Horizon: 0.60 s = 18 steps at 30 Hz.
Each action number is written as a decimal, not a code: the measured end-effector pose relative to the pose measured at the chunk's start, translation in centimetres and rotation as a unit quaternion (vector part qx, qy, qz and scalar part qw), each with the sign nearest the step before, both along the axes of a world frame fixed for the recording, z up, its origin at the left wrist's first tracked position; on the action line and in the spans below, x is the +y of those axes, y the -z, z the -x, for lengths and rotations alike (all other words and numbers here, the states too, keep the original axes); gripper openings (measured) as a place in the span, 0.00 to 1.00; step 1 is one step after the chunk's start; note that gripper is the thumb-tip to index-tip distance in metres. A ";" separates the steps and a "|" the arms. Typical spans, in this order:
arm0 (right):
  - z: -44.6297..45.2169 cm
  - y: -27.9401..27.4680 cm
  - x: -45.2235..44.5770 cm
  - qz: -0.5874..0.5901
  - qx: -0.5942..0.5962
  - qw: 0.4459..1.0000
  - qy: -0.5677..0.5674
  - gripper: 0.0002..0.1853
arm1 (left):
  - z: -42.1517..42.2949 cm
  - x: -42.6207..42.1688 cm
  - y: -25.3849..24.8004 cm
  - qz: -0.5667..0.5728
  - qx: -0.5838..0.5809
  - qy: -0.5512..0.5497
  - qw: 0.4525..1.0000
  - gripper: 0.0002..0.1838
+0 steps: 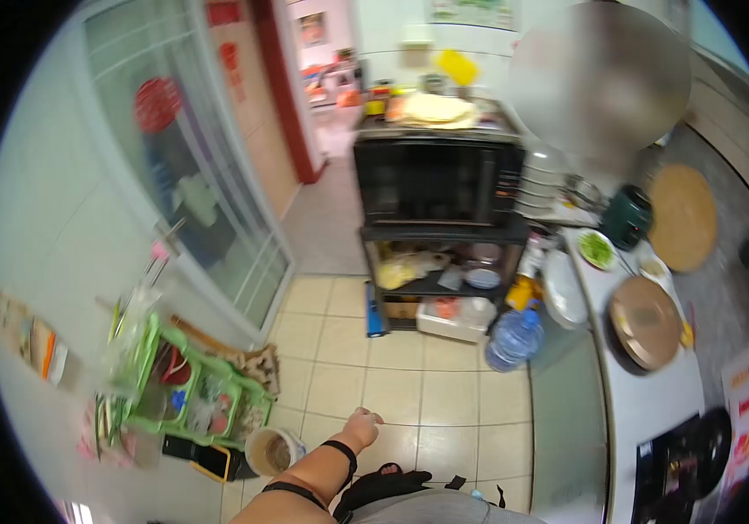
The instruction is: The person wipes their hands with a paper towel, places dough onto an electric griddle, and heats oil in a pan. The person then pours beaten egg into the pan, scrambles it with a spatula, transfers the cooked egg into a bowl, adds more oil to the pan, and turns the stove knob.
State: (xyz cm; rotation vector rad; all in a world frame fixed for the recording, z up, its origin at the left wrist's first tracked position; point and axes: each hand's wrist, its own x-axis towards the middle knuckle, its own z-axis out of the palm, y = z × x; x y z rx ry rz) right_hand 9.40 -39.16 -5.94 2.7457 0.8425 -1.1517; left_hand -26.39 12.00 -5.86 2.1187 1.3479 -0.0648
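My left hand [361, 429] reaches out over the tiled floor at the lower middle, with dark bands around the wrist and forearm. Its fingers look loosely bent and a little apart, and nothing shows in them. Just left of the forearm stands a pale bucket [273, 451], the nearest object to this hand. My right hand is out of view. A large, blurred grey round object [601, 79] covers part of the upper right; what it is cannot be made out.
Ahead, a black oven [427, 182] sits on a shelf rack. A blue water jug [515, 340] stands on the floor beside it. Along the right runs a white counter [654, 397] with a round brown appliance [645, 322]. Green baskets [151, 371] and a glass door [191, 166] are at left.
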 end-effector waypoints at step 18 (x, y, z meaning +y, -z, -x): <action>-7.7 14.3 53.7 -0.075 -0.086 0.665 -0.738 0.12 | 35.5 -4.6 -1.4 -0.106 0.022 -0.587 0.802 0.10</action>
